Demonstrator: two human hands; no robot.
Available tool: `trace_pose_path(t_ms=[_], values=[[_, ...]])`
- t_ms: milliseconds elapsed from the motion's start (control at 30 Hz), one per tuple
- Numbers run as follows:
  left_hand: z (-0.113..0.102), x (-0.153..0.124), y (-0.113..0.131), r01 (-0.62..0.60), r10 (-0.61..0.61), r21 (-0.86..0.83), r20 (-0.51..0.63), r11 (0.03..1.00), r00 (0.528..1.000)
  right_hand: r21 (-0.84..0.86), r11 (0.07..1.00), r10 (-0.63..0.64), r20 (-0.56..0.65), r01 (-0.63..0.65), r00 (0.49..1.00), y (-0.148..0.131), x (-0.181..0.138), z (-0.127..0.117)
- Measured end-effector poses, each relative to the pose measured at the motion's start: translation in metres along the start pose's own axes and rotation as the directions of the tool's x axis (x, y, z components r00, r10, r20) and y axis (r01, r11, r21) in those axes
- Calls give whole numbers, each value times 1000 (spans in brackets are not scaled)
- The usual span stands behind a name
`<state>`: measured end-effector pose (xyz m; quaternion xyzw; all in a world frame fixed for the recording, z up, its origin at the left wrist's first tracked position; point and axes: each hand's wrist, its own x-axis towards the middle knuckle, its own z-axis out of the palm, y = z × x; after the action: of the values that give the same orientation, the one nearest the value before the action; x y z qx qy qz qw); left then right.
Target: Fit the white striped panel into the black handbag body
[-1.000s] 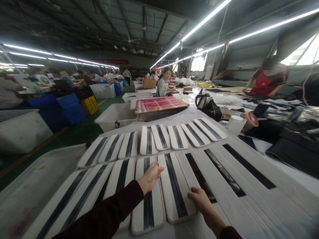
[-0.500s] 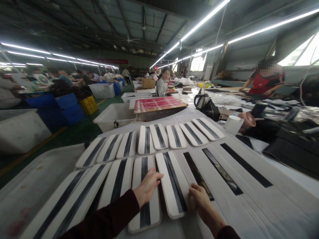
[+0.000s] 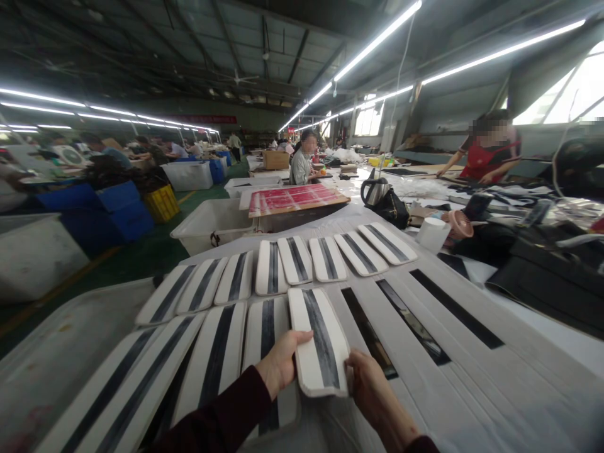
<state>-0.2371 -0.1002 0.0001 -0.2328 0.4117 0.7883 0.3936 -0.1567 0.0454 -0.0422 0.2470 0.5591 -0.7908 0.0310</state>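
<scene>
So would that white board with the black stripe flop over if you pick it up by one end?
Probably not. The white board looks flat and straight though the left hand and right hand grip only its near end, so it seems stiff. It's pinched just at the edges, so likely light. Being flat, it shouldn't roll.

Factory hall: long fluorescent tube lights [image 3: 372, 44] run from the upper right of the frame toward the centre under a dark trussed roof [image 3: 212, 38], with bright windows [image 3: 566, 94] at the right edge. At middle left, a green floor [image 3: 132, 258] carries blue crates [image 3: 99, 214], a yellow crate [image 3: 162, 202] and white tubs [image 3: 212, 223]; a long work table [image 3: 557, 349] covered in pale cloth fills the lower right.
</scene>
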Motion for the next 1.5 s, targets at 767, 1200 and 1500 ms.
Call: trace_pose_path(t_ms=[767, 1200, 1500], values=[[14, 5, -9, -15, 19, -81, 41, 997, 999, -777, 492, -435, 170, 392, 884, -62, -6, 5], [5, -10, 23, -60, 70, -122, 81, 991, 994, -298, 944, -148, 4, 142, 989, -72, -35, -2], [16, -14, 26, -96, 102, -115, 43, 989, 994, 24, 983, -183, 118, 181, 976, -134, -63, -102]])
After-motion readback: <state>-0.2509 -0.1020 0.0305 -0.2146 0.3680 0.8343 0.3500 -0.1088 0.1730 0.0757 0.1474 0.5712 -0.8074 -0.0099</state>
